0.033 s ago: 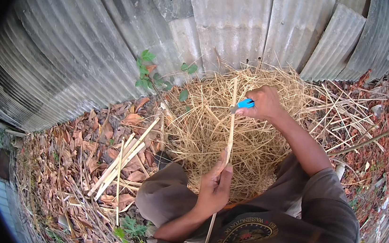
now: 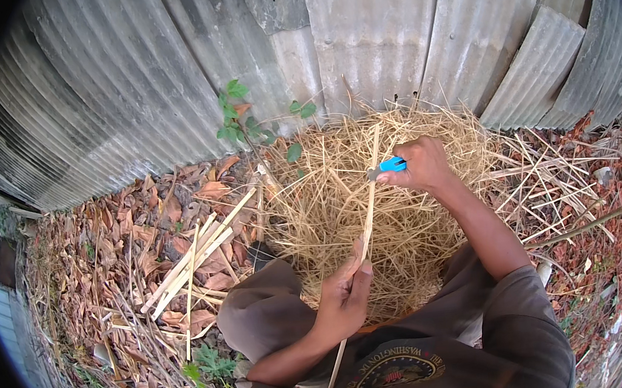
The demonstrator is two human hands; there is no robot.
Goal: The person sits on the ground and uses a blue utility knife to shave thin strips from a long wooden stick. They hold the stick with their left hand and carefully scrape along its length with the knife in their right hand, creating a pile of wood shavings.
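Observation:
My left hand (image 2: 343, 302) is closed around a long, pale strip of split bamboo or wood (image 2: 369, 222). The strip slants from my lap up and away over a heap of straw-like shavings (image 2: 421, 235). Farther up it, my right hand (image 2: 423, 165) grips a blue-handled cutter knife (image 2: 393, 165). The knife's grey blade lies across the strip, touching it or very close to it. My right fingers partly hide the handle, and the strip's near end runs down beside my shirt.
Several thicker pale strips (image 2: 195, 261) lie on dry brown leaves (image 2: 130, 243) to my left. Thin sticks (image 2: 544, 177) are scattered at the right. Corrugated metal sheets (image 2: 378, 35) form a wall behind the heap, and a small green plant (image 2: 234, 111) grows before it.

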